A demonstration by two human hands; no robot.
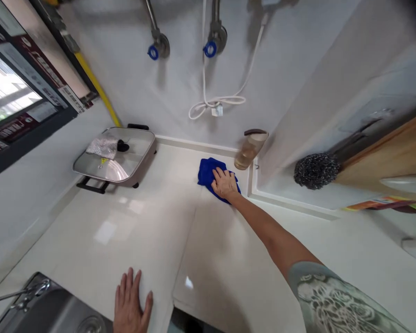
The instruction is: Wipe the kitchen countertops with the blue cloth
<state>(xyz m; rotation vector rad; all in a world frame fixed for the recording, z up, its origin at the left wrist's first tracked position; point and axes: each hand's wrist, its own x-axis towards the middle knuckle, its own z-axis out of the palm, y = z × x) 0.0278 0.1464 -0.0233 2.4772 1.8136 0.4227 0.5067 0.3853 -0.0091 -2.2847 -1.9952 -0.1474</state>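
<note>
A bright blue cloth (pixel 208 173) lies bunched on the white countertop (pixel 159 217) near the back corner. My right hand (pixel 225 183) presses down on its right part, fingers spread over the fabric. Just beyond that hand, against the wall, stands a clear jug (pixel 248 151) with a brown handle or lid. My left hand (pixel 130 303) rests flat near the counter's front edge, right of the sink, fingers apart and nothing held.
A lidded electric pan (pixel 138 159) with a silvery cloth (pixel 103 147) on top sits at the back left. The steel sink (pixel 55 307) is at the lower left. A white cable (pixel 204 78) hangs on the wall. A steel scrubber (pixel 316 171) hangs at right.
</note>
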